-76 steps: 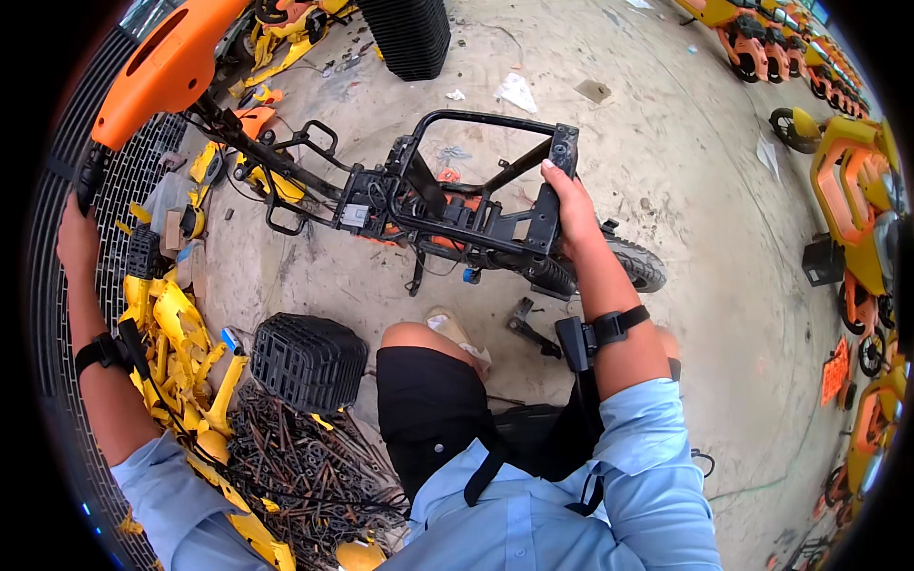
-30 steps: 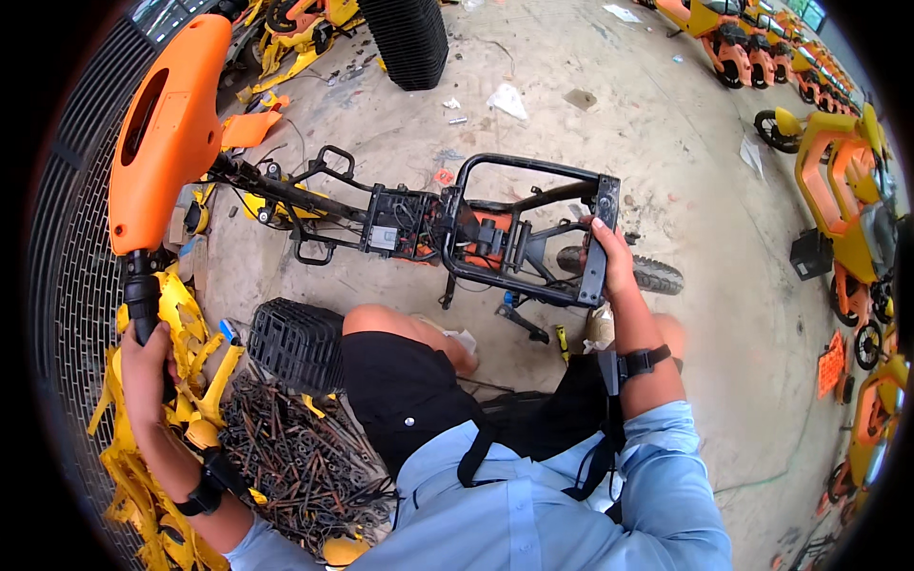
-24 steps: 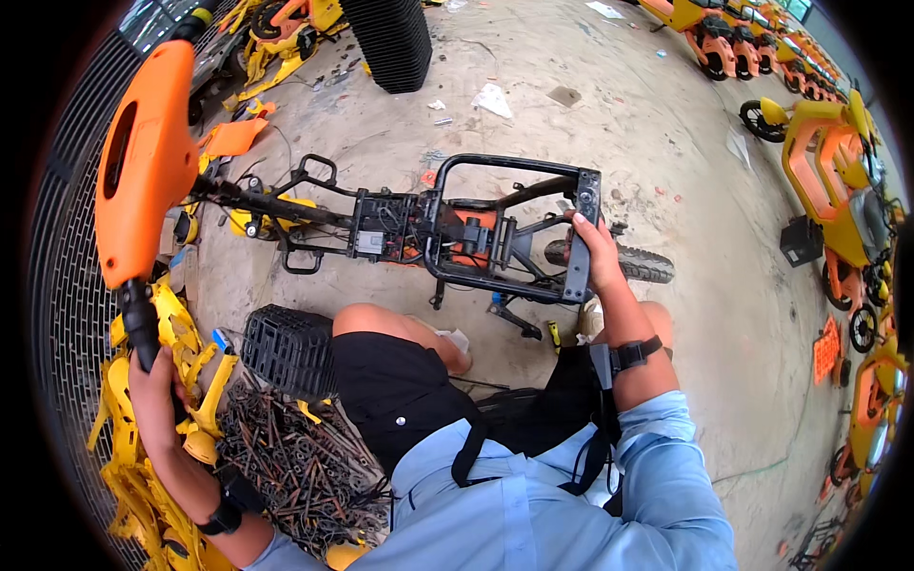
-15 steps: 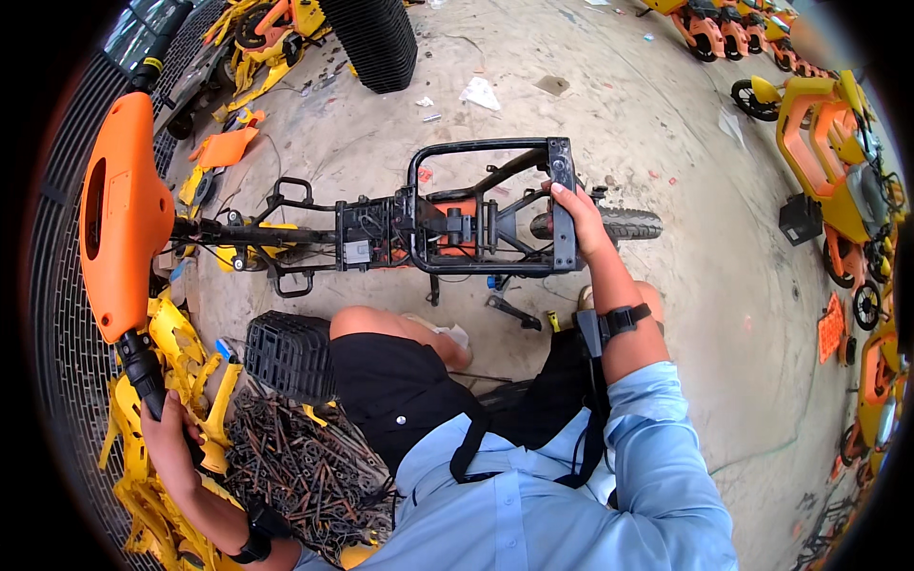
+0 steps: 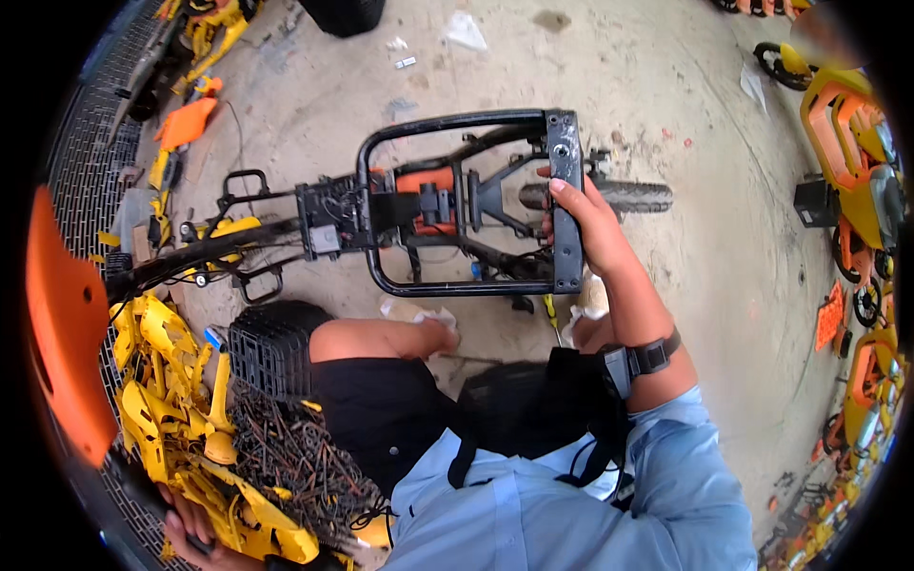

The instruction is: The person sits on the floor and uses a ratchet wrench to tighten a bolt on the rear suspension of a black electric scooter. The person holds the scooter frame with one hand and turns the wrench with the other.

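A partly stripped electric scooter with a black tubular frame (image 5: 381, 266) stands crosswise before me, its rear wheel (image 5: 638, 197) at the right. My right hand (image 5: 592, 226) is wrapped round the flat end bar (image 5: 566, 262) of its rear rack. At the lower left, my left hand (image 5: 195, 533) closes on the black handlebar grip (image 5: 141, 483), close to the picture's rim. The handlebar's orange cover (image 5: 69, 333) fills the left edge. Between the rack tubes an orange panel (image 5: 424, 181) and black parts show. The handlebar's far end is out of view.
Broken yellow body panels (image 5: 157, 419) and a heap of rusty metal parts (image 5: 290, 438) lie left of my legs, beside a black crate (image 5: 271, 347). A yellow-handled tool (image 5: 551, 312) lies near my foot. Yellow-orange scooters (image 5: 838, 133) line the right side.
The scooter's rack has come nearer and looks larger. The orange cover and my left hand have shifted down and outward to the left. Both hands keep their hold. My view has shifted too.
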A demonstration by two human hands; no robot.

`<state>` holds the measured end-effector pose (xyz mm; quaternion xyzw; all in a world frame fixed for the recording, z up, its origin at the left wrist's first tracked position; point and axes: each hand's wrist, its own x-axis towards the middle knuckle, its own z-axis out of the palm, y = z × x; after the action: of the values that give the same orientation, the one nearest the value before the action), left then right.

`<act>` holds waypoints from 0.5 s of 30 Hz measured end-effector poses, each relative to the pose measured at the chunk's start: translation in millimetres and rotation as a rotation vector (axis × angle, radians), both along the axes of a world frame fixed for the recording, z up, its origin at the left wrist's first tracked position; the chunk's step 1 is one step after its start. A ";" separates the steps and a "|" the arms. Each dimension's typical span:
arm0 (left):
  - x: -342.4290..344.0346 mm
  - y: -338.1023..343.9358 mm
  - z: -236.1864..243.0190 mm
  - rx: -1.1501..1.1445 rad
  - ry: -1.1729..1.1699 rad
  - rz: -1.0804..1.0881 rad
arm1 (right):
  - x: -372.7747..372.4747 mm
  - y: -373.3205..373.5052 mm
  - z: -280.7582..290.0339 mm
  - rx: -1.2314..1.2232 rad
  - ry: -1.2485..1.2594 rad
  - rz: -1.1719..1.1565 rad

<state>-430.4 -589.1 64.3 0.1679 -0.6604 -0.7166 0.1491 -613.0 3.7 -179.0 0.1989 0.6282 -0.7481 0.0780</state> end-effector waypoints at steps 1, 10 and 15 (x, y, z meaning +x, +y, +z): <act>9.4 -12.5 -1.4 0.361 -0.033 -0.257 | 1.1 1.6 2.2 -0.019 -0.027 0.000; -13.3 57.4 -49.3 0.726 0.224 -0.510 | 0.5 -1.0 10.0 0.026 -0.012 0.051; -23.1 41.1 -58.0 0.750 0.401 -0.577 | 4.4 7.0 -2.6 0.061 0.113 0.090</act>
<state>-453.5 -548.0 6.4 -0.1200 -0.3356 -0.9343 -0.0014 -608.5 10.7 -181.6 0.1303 0.6625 -0.7343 0.0700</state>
